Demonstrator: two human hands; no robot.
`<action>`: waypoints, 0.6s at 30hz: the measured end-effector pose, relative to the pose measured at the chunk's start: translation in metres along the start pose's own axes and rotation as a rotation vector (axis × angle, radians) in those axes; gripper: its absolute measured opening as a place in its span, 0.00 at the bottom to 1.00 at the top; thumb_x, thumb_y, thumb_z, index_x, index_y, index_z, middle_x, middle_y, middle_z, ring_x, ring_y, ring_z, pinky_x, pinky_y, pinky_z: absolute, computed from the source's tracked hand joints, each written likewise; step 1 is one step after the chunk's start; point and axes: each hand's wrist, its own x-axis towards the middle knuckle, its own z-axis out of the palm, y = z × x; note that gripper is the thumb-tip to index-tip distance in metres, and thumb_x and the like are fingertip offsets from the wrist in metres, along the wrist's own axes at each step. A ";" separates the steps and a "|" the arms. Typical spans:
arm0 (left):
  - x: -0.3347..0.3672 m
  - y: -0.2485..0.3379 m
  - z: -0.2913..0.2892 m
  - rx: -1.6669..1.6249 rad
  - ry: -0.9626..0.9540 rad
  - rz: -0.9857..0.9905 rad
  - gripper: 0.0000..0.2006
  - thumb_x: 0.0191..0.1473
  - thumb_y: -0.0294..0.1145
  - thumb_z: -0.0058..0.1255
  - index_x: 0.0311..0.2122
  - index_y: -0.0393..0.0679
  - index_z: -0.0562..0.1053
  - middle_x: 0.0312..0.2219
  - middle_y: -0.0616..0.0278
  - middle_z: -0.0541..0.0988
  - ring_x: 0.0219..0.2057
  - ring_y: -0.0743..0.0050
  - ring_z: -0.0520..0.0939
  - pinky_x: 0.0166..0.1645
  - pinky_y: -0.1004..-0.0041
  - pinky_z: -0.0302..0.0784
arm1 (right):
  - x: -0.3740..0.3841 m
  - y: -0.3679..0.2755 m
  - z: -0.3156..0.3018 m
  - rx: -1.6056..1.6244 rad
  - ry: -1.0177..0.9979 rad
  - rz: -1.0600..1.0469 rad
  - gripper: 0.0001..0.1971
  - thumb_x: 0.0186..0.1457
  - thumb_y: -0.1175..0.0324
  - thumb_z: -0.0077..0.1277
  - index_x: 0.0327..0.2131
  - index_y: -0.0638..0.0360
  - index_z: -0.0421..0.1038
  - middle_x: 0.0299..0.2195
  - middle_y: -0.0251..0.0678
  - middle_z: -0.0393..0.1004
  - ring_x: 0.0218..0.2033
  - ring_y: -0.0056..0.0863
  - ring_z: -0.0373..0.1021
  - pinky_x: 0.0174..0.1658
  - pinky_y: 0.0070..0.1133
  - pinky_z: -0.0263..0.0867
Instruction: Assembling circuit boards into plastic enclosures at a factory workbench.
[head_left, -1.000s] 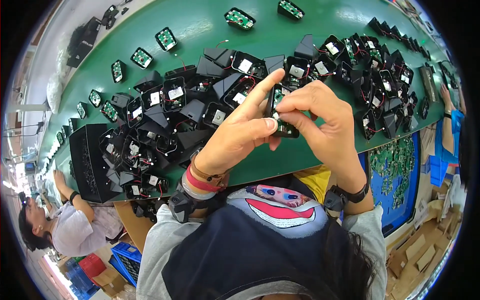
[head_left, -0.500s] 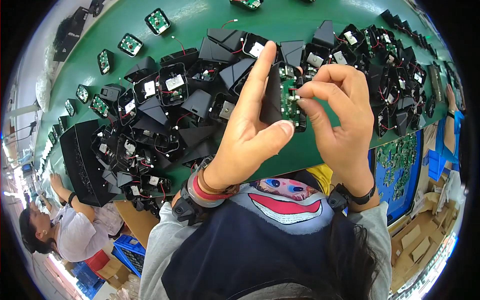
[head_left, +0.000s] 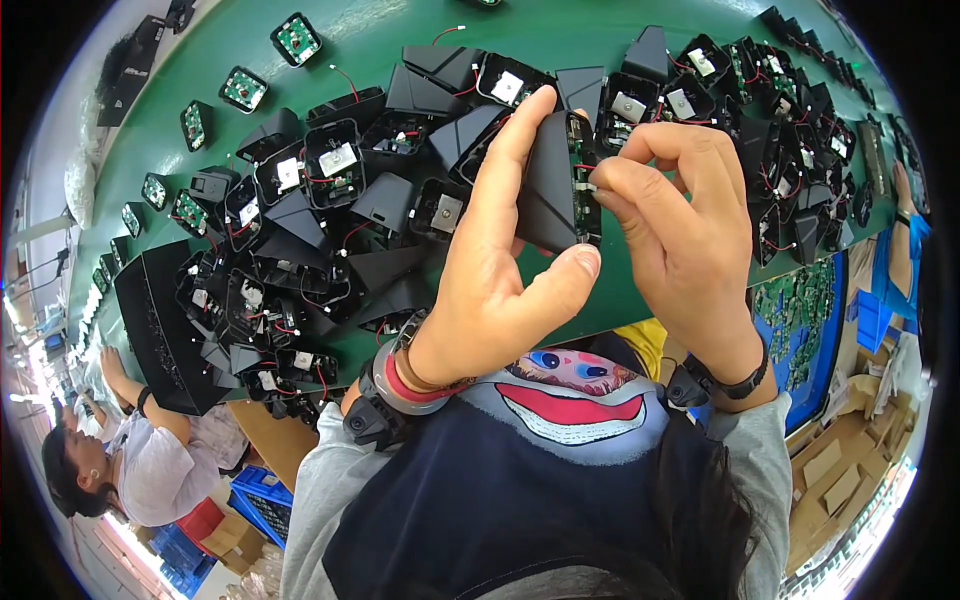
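Observation:
My left hand grips a black plastic housing between thumb and fingers, above the green table. The housing is turned so its smooth outer side shows, with its open side to the right. A green circuit board shows there as a narrow strip. At that open side, my right hand pinches a small white connector with a red wire between thumb and index finger. Whether the connector sits in the board's socket cannot be made out. Several similar black housings with boards and red wires lie beyond my left hand.
More housings crowd the table's right side. Separate housings with green boards stand at the far left. A black box stands at the left edge, near a seated co-worker. A blue tray of circuit boards lies at the right.
The housing has turned in my left hand, so more of its outer wall and less of the board shows. My right fingers have closed in further at the connector.

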 end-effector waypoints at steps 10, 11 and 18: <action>0.001 -0.011 -0.002 0.469 -0.041 0.132 0.39 0.40 0.25 0.46 0.62 0.34 0.50 0.55 0.51 0.61 0.55 0.64 0.65 0.59 0.69 0.57 | 0.006 0.000 -0.007 -0.047 -0.226 0.047 0.09 0.37 0.78 0.56 0.26 0.61 0.70 0.27 0.34 0.64 0.32 0.32 0.66 0.31 0.25 0.64; 0.002 -0.010 -0.004 0.352 -0.063 0.094 0.39 0.40 0.25 0.46 0.62 0.34 0.50 0.55 0.50 0.61 0.55 0.63 0.64 0.59 0.69 0.57 | 0.006 0.000 -0.009 -0.046 -0.224 0.045 0.09 0.37 0.78 0.56 0.26 0.61 0.70 0.27 0.34 0.64 0.32 0.32 0.66 0.31 0.25 0.64; 0.002 -0.001 -0.004 0.258 -0.096 -0.083 0.37 0.42 0.25 0.47 0.60 0.33 0.51 0.50 0.50 0.64 0.50 0.63 0.69 0.56 0.71 0.61 | 0.009 0.001 -0.016 -0.101 -0.316 0.024 0.06 0.38 0.75 0.56 0.25 0.60 0.71 0.25 0.33 0.65 0.29 0.30 0.65 0.29 0.25 0.63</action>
